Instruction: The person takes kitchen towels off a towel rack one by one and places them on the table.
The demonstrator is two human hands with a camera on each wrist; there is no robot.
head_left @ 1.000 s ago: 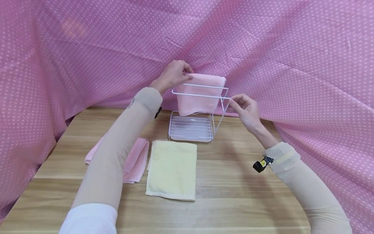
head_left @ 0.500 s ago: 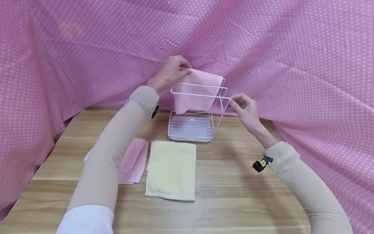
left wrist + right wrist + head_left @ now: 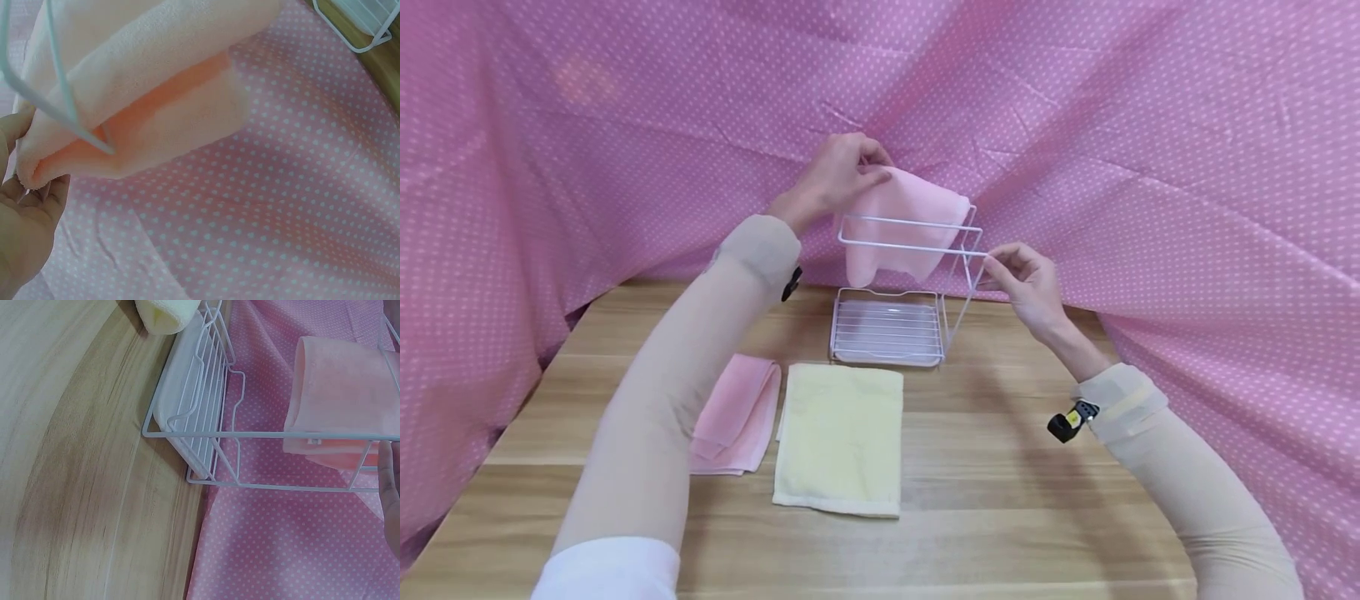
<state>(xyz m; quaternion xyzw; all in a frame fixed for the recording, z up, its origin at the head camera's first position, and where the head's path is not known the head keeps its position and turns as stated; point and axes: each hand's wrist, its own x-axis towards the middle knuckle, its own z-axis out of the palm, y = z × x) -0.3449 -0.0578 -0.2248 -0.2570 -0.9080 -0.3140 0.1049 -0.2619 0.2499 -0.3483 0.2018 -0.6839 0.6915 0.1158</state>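
Observation:
My left hand [image 3: 838, 171] pinches the upper left corner of a pink towel [image 3: 913, 200], which hangs folded over a rear bar of a white wire rack [image 3: 917, 247]. In the left wrist view the towel [image 3: 162, 119] droops away from the thumb and fingertips, with thin white rods in front. The towel's left end is lifted higher than its right. With thumb and fingers my right hand [image 3: 1030, 287] grips the rack's upper right front corner. In the right wrist view the rack's side frame [image 3: 262, 434] runs to those fingers [image 3: 387, 472], cut off by the frame edge.
A folded yellow towel [image 3: 838, 437] lies on the wooden table [image 3: 985, 508] before the rack. Left of it is another folded pink towel [image 3: 741, 412], partly behind my left arm. The rack's base holds a white tray [image 3: 887, 333]. Pink dotted cloth [image 3: 700, 67] hangs behind.
My left hand has moved up and slightly left, raising the towel's left end, so the towel now slants down to the right. The right hand has stayed on the rack.

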